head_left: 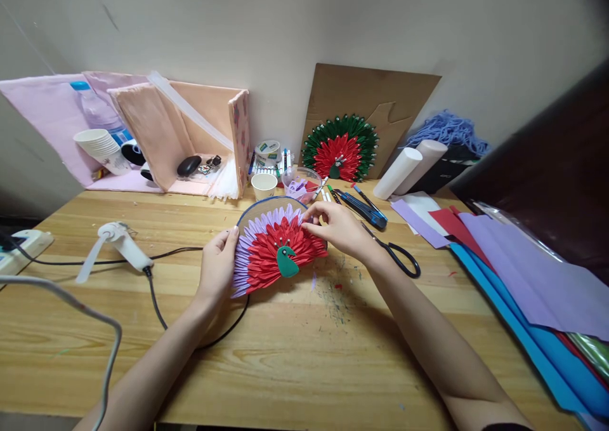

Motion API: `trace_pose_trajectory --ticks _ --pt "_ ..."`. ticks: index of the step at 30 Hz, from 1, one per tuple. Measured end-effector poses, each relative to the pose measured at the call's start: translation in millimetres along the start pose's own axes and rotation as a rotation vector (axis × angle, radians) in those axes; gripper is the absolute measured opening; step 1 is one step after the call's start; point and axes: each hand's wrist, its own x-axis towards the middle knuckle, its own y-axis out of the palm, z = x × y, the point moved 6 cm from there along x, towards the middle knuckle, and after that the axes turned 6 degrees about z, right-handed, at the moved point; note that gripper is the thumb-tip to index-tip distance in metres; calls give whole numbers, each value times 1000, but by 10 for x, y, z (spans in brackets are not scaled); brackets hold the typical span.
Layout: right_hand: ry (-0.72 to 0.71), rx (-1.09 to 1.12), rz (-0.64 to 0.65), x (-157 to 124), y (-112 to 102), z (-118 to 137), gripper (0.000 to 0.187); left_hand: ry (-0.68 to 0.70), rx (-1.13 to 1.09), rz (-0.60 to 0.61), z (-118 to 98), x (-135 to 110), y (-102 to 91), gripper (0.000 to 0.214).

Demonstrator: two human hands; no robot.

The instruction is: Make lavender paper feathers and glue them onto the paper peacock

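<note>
A paper peacock craft [273, 247] lies on the wooden table [295, 348], a round cardboard disc with red and lilac folded petals and a green bird body. My left hand [217, 266] grips the disc's left edge, fingers curled round it. My right hand [339, 228] rests at the upper right of the fan, its fingertips pinched on a lilac petal there. What exactly sits between those fingertips is too small to name beyond the petal.
A white glue gun [124, 244] with black cord lies left. Scissors [397, 256], pens and a blue cutter [364, 209] lie right. Coloured paper sheets [514, 278] cover the right edge. A finished green and red peacock [340, 148], paper cup [264, 185], plastic bowl [301, 183] and open box [190, 139] stand behind.
</note>
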Motion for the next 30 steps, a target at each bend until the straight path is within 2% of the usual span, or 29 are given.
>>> trace_pose_trajectory --ticks 4,10,13,21,30 --pt "-6 -10 -14 6 21 -4 6 5 -6 4 4 2 -1 32" --pt "3 -65 -73 -8 -145 -22 5 0 -26 -2 30 19 -23 33" --pt "21 -72 -19 -14 -167 -45 6 -6 -44 -8 13 14 -19 33" --pt "63 -50 105 -24 -65 -40 12 -24 -43 -3 16 16 -3 32" --pt "121 -29 140 -37 -123 -84 17 -8 -50 2 17 13 -1 32"
